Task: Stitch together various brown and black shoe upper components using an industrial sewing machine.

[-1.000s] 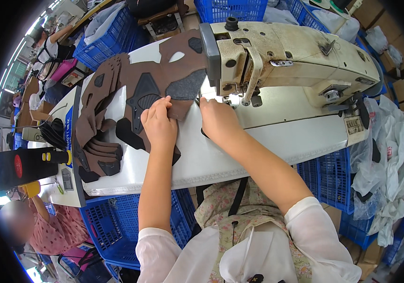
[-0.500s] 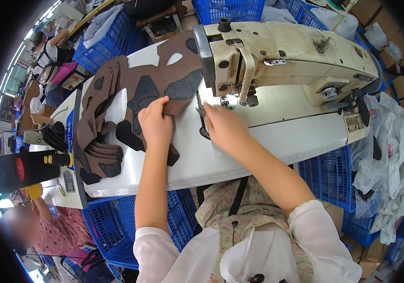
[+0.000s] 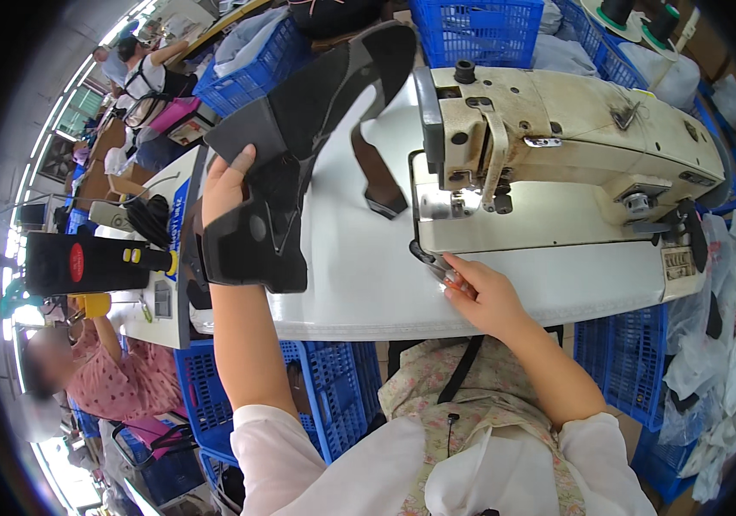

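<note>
My left hand (image 3: 225, 185) is closed on a large, floppy shoe-upper piece (image 3: 295, 116), raised over the left part of the white sewing table (image 3: 351, 297). Its dark lining side faces up, and a narrow strap with a brown patch hangs toward the machine. Below the needle area of the cream sewing machine (image 3: 557, 112), my right hand (image 3: 490, 297) grips small thread snips (image 3: 447, 273) with an orange part; the fingers partly hide them. Their tip lies near a black oval fitting at the corner of the machine bed.
Blue crates stand behind the table (image 3: 475, 30) and under its front edge (image 3: 334, 400). White plastic bags (image 3: 733, 301) hang at the right. Thread cones (image 3: 617, 10) rise at the back right. At the left, a person in a pink top (image 3: 131, 378) sits by another machine (image 3: 84, 262).
My left hand has lifted the brown piece leftward and turned it, so its dark side shows. My right hand has drawn back from the needle area toward the front edge. The view has shifted.
</note>
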Available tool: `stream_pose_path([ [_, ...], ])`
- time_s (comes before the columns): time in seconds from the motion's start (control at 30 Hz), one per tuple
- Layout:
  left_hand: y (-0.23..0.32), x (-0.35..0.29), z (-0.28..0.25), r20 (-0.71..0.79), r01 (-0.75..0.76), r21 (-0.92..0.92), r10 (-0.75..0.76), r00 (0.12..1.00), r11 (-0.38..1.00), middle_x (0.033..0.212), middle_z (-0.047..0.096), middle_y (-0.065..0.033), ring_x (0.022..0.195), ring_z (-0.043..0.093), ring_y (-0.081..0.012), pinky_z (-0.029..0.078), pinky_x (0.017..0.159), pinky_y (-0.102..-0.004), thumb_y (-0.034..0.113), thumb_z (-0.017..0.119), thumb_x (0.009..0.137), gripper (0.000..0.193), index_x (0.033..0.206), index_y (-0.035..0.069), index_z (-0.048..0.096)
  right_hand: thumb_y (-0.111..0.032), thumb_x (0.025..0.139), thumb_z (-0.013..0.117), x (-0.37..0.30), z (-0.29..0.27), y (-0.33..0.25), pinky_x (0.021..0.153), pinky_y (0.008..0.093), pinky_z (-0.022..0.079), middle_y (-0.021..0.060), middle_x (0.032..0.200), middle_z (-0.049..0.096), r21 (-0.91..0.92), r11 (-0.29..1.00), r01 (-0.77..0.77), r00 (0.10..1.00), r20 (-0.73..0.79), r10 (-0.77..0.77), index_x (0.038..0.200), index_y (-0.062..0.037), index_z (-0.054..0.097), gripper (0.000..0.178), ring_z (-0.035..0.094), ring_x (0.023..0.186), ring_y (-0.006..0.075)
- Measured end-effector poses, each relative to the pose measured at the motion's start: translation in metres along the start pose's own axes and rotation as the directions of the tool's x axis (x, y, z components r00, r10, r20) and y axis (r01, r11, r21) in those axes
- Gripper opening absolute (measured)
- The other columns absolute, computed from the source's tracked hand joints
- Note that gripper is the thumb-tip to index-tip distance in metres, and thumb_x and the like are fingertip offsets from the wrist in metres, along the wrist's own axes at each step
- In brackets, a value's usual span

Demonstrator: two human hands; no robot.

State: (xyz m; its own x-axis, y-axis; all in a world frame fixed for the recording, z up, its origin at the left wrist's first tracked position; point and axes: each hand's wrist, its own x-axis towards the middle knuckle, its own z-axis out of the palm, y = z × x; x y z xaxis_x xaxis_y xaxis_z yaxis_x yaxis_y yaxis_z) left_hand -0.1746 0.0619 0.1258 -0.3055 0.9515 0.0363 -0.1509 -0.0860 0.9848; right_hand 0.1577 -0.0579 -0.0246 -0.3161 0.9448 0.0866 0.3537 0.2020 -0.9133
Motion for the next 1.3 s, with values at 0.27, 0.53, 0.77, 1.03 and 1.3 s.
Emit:
stream_pose_path([
  [0.27, 0.006, -0.024, -0.009, -0.035, 0.066, -0.124, -0.071, 0.997, 0.990, 0.115, 0.068, -0.0150, 0.101, 0.069, -0.0251, 0.056, 0.089, -0.0361, 0.008, 0.063, 0.096, 0.034, 0.127, -0.002, 0.058, -0.012, 0.086, 0.070, -0.003, 0.000, -0.002, 0.063, 0.0305, 0.051, 0.0079, 0.087, 0.064, -0.051, 0.997, 0.064, 0.998, -0.026, -0.066, 0.137, -0.0110, 0.057, 0.052, 0.059, 0.064, 0.0182],
  [0.53, 0.008, -0.032, -0.030, -0.060, 0.041, -0.018, -0.042, 0.997, 0.999, 0.118, 0.066, -0.0167, 0.106, 0.067, -0.0268, 0.056, 0.090, -0.0371, 0.016, 0.060, 0.097, 0.039, 0.132, -0.001, 0.053, -0.011, 0.086, 0.069, -0.003, 0.007, -0.004, 0.064, 0.0307, 0.051, 0.0088, 0.088, 0.065, -0.003, 0.998, 0.070, 0.997, -0.006, -0.071, 0.137, -0.0107, 0.057, 0.052, 0.060, 0.065, 0.0184],
  [0.77, -0.034, -0.042, -0.059, 0.146, -0.465, 0.803, 0.633, 0.761, 0.373, 0.112, 0.069, -0.0161, 0.098, 0.068, -0.0306, 0.052, 0.094, -0.0382, 0.023, 0.059, 0.099, 0.033, 0.123, 0.001, 0.066, -0.006, 0.092, 0.060, -0.031, -0.042, 0.004, 0.073, 0.0319, 0.054, 0.0102, 0.102, 0.070, -0.032, 0.999, -0.039, 0.999, 0.007, 0.039, 0.126, -0.0063, 0.062, 0.035, 0.070, 0.084, 0.0232],
  [1.03, -0.029, -0.074, -0.144, 0.364, -0.321, 0.926, 0.707, 0.606, -0.201, 0.130, 0.059, -0.0286, 0.117, 0.060, -0.0417, 0.049, 0.102, -0.0450, 0.007, 0.053, 0.086, 0.053, 0.138, 0.007, 0.058, 0.004, 0.078, 0.058, -0.116, -0.227, 0.077, 0.113, 0.0595, 0.027, 0.0028, 0.110, 0.069, -0.656, 0.743, -0.135, 0.818, -0.497, -0.291, 0.096, -0.0144, 0.071, 0.028, 0.059, 0.119, 0.0268],
  [1.3, -0.036, -0.066, -0.158, 0.454, -0.409, 0.873, 0.747, 0.485, -0.265, 0.109, 0.065, -0.0318, 0.106, 0.062, -0.0479, 0.049, 0.098, -0.0540, 0.035, 0.070, 0.079, 0.063, 0.134, 0.006, 0.062, -0.002, 0.085, 0.054, -0.158, -0.313, 0.158, 0.119, 0.0538, 0.022, 0.0035, 0.116, 0.070, -0.566, 0.690, -0.451, 0.683, -0.716, -0.141, 0.104, -0.0152, 0.075, 0.031, 0.054, 0.128, 0.0270],
])
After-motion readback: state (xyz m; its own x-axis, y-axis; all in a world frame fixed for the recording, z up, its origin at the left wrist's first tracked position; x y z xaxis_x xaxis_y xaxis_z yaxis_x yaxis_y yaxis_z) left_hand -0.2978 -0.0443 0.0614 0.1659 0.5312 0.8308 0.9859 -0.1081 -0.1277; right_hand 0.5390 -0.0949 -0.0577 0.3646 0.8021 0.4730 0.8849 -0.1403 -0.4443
